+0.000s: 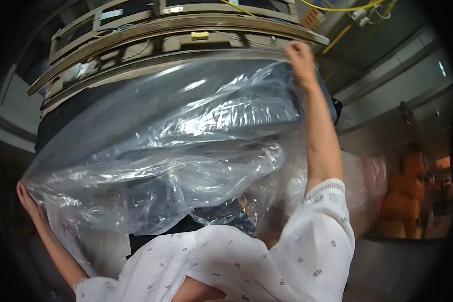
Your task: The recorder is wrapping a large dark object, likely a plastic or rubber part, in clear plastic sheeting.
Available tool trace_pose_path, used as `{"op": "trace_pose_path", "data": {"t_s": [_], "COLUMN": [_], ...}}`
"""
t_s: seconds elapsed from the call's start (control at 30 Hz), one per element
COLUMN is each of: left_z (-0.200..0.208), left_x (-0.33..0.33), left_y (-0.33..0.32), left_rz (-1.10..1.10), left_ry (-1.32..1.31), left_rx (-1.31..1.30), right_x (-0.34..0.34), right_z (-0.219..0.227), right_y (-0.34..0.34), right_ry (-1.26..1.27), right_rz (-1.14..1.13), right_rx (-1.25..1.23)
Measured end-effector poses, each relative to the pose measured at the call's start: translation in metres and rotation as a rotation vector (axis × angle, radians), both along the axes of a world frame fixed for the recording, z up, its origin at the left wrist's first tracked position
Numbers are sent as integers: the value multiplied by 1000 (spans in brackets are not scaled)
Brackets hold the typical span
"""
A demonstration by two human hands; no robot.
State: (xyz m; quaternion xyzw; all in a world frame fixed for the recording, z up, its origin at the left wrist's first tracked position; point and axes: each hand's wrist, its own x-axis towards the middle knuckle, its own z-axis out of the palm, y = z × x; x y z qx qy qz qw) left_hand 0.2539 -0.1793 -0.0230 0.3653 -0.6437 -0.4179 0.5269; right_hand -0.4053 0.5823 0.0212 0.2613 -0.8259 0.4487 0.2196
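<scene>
A large clear plastic sheet [201,126] stretches between my two hands, shiny and creased. Far out at the left, my left hand [22,194] pinches one edge of it. My right hand [301,60] is raised at the far right, fingers closed on another part of the edge. Beneath the plastic lies a big dark grey fabric-covered piece [60,110], its right end near my right wrist. Loose folds of the sheet hang toward my body and hide much of the piece's near side.
Along the far side of the grey piece runs a wooden frame [186,24] with a small yellow object [200,35] on it. Yellow cable [345,8] hangs at the upper right. Stacked orange-brown items [402,194] stand at the right, partly blurred.
</scene>
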Motion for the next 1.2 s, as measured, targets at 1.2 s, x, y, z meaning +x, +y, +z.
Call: {"op": "trace_pose_path", "data": {"t_s": [1.2], "left_z": [-68], "left_x": [-237], "left_y": [-230], "left_rz": [-24], "left_ry": [-335], "left_rx": [-53], "right_x": [-61], "right_z": [-51], "right_y": [18], "right_ry": [-128], "right_rz": [-567], "right_rx": [-191]}}
